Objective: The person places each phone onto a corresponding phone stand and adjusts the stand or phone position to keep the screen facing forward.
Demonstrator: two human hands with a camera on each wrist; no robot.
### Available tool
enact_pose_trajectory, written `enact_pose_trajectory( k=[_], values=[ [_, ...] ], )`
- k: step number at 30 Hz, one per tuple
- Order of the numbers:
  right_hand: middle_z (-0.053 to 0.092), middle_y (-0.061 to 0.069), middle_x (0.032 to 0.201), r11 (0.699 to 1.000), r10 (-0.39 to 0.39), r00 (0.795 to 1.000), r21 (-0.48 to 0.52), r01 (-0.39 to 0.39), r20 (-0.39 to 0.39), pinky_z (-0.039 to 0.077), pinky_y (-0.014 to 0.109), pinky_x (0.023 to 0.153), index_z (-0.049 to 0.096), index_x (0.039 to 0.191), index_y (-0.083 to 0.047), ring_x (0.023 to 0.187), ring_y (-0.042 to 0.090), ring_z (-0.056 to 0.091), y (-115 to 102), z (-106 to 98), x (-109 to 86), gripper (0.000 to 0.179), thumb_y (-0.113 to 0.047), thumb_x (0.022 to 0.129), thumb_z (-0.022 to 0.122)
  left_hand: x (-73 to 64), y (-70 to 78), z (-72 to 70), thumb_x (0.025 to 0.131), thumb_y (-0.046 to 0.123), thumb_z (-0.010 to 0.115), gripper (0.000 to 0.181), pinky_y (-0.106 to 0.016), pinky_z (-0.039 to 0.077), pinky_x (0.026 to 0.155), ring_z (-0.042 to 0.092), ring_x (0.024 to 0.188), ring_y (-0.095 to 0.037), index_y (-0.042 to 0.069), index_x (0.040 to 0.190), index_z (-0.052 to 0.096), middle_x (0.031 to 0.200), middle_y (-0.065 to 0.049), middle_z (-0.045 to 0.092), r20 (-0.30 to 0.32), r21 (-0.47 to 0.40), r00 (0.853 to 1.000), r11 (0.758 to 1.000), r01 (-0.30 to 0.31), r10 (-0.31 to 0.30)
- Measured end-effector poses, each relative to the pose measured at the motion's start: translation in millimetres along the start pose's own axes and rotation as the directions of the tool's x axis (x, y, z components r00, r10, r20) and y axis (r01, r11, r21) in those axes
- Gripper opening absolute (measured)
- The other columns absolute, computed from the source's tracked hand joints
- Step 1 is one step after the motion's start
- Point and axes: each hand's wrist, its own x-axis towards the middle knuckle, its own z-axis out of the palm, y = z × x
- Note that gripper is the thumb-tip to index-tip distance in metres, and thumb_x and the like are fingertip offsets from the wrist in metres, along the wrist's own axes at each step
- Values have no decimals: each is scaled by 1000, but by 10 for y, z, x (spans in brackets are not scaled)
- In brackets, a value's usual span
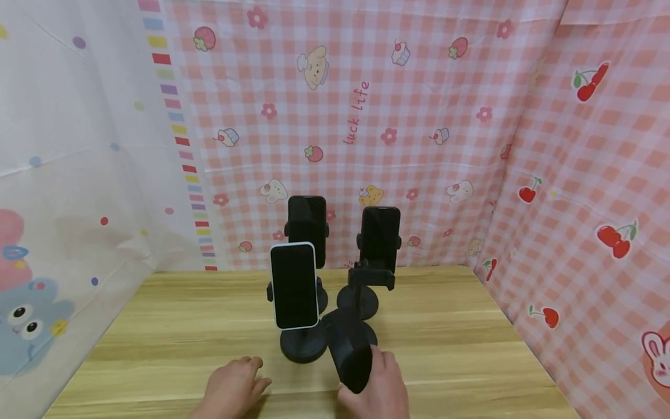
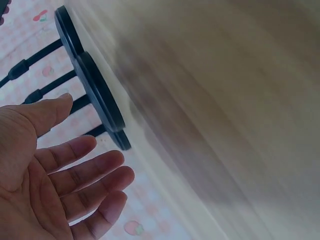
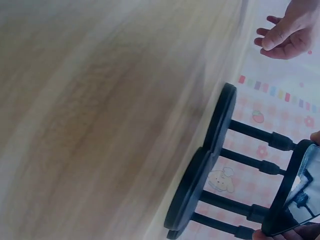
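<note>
My right hand [image 1: 382,387] grips a black phone [image 1: 348,349] by its lower edges, tilted in front of a phone stand. In the right wrist view, fingers hold both edges of the phone [image 3: 302,192], its glossy screen full of reflections. Just behind and above it rises the stand's bare clamp [image 1: 373,278], with part of its round base hidden by the phone. My left hand [image 1: 232,387] hovers low at the near left, fingers spread and loosely bent, holding nothing. Beyond it, a white-edged phone [image 1: 295,285] sits upright in the front left stand.
Two more stands at the back hold dark phones, a left one [image 1: 307,218] and a right one [image 1: 380,235]. Their round bases stand close together on the wooden table [image 1: 445,349]. Checked pink cloth [image 1: 434,169] hangs behind and to the right, pale cloth [image 1: 78,192] at left.
</note>
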Motion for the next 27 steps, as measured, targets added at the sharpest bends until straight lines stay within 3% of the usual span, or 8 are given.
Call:
enact_pose_trajectory(
  k=[8,14,20,24,27],
  values=[
    [56,13,105,1000,-5,995,14,7,-95,53,44,81,57,125,2,92,25,54,-54,-108,-57,87,-50,61,85,43,157,-1,85,34,77,31,-44,53,62,66,75,-25,7,98,68,86,-5,66,-25,2,997,997,-73,73],
    [55,10,102,999,-21,989,39,27,-146,52,43,80,57,125,1,89,22,54,-101,-169,-126,88,-50,60,86,30,256,-15,85,32,77,29,-42,53,60,68,77,-25,6,96,70,88,-7,69,-102,-7,984,989,-147,145],
    [55,8,101,995,-82,973,40,93,-217,52,40,77,57,124,-1,89,20,53,-151,-240,-209,85,-49,60,87,17,367,-117,89,32,73,28,-41,54,61,68,77,-23,6,99,71,90,-6,69,-96,-27,976,980,-198,194],
    [55,6,100,991,-116,956,38,131,-268,51,38,75,58,122,-2,87,18,52,-175,-290,-247,83,-49,61,87,-2,423,-202,90,34,72,27,-36,54,61,67,75,-19,9,98,71,89,-3,69,-156,3,960,972,-237,234],
    [55,6,99,988,-135,941,34,153,-310,52,38,74,58,123,-2,86,18,52,-200,-335,-253,82,-49,62,87,-17,470,-268,91,35,72,24,-32,55,62,66,74,-15,12,96,71,88,-1,70,-235,27,938,966,-255,254]
  ],
)
